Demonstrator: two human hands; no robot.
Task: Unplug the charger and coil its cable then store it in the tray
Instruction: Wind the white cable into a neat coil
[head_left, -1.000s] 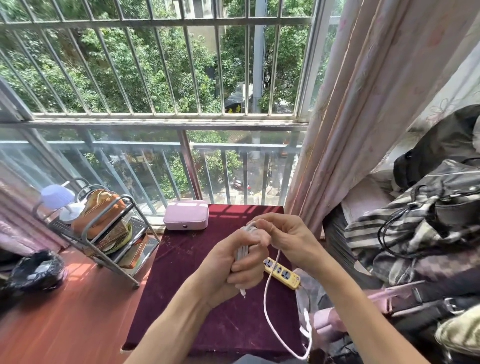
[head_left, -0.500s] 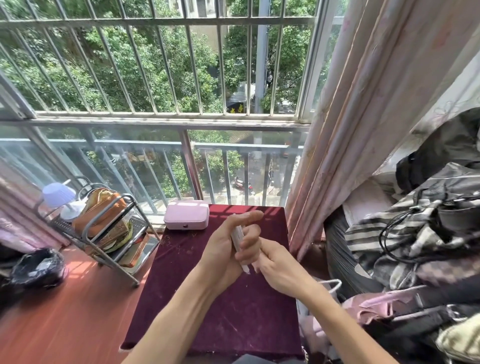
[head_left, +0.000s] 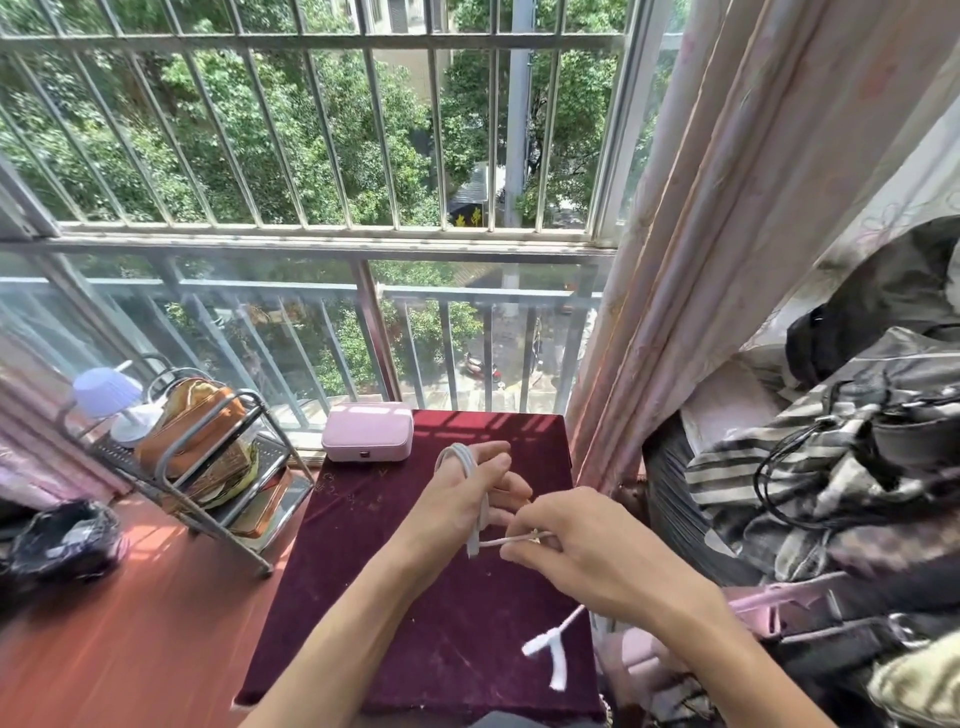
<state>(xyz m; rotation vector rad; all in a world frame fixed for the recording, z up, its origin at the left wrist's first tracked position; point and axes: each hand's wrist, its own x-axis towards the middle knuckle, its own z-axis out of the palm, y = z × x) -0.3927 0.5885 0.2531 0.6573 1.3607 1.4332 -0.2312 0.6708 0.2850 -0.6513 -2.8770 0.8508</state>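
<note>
My left hand (head_left: 457, 499) holds a bundle of white cable (head_left: 470, 486) looped lengthwise, above the maroon table (head_left: 395, 597). My right hand (head_left: 576, 551) pinches a strand of the same cable just right of the bundle and pulls it taut. The cable's loose end, with blurred white connectors (head_left: 548, 654), dangles below my right wrist. No charger brick shows. A metal rack with tiered trays (head_left: 228, 499) stands to the left of the table.
A pink box (head_left: 368, 430) sits at the table's far edge by the window railing (head_left: 332, 249). A curtain (head_left: 701, 260) hangs right. Clothes and bags (head_left: 831, 467) pile on the right. A black bag (head_left: 60, 540) lies on the red floor at left.
My right hand has moved from under the left hand out to the right, drawing a strand across. The loose end now swings below my wrist. The yellow power strip seen earlier is out of sight.
</note>
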